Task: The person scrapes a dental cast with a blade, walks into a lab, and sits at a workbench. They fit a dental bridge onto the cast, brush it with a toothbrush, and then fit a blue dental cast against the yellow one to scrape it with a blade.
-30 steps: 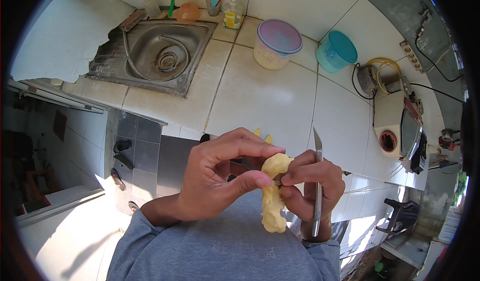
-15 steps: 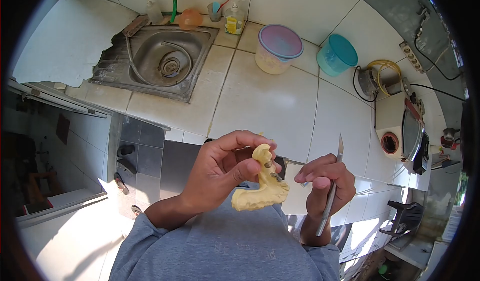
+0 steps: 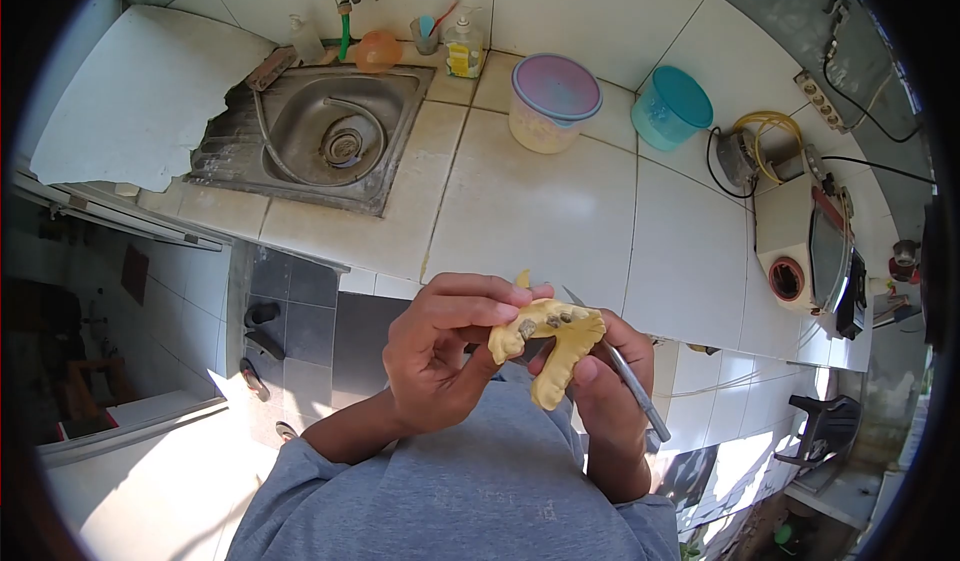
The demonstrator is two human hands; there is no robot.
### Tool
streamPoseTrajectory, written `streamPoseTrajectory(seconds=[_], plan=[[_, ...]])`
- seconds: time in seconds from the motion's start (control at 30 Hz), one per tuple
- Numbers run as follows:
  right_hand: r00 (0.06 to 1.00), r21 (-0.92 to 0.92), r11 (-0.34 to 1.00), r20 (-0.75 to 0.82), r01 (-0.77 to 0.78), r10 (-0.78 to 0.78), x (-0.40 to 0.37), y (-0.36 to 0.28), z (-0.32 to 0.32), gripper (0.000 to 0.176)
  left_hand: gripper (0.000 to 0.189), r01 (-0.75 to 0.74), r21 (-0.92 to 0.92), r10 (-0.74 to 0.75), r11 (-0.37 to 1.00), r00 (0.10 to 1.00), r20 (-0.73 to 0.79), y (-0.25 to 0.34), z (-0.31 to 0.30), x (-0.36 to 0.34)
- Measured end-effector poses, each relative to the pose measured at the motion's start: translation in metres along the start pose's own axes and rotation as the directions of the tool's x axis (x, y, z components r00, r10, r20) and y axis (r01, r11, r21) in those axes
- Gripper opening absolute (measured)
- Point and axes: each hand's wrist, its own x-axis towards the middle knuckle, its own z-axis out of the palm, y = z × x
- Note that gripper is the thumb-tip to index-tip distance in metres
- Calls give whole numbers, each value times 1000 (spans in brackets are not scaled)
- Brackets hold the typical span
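Observation:
My left hand (image 3: 435, 356) is closed on one end of a yellow dental cast (image 3: 572, 349), a curved, arch-shaped piece with several grey patches along its upper part. It is held in front of my chest, over the counter's front edge. In my right hand (image 3: 612, 406) is a slim metal carving knife (image 3: 638, 394), its handle slanting down to the right. The knife's pointed tip shows above the cast, while the middle of the tool passes behind the cast and fingers. My right fingers also touch the cast's right side.
A tiled counter (image 3: 530, 221) runs ahead, with a steel sink (image 3: 400, 176) at left. Towards the back stand a purple-lidded tub (image 3: 548, 126), a teal tub (image 3: 672, 109) and a soap bottle (image 3: 463, 51). A white machine (image 3: 795, 246) with cables sits at right.
The cast has been turned, so its arch now opens downward. My right hand has moved left with the knife and now touches the cast; earlier it was apart from it.

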Motion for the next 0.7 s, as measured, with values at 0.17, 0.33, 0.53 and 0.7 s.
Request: streamPoseTrajectory(seconds=[0.17,0.33,0.53,0.7], plan=[[998,9,999,38,41,-42,1,4,2,45,32,-184,295,177,938,983,51,7,-1,1],[997,-13,998,44,67,-66,0,6,4,42,37,-271,382,249,883,963,108,12,-3,1],[997,-21,999,58,49,-48,1,5,8,41,35,-260,345,258,902,965,53,14,-3,-1],[997,-44,996,42,71,-70,2,8,9,39,34,-300,349,294,888,953,72,13,-5,-3]])
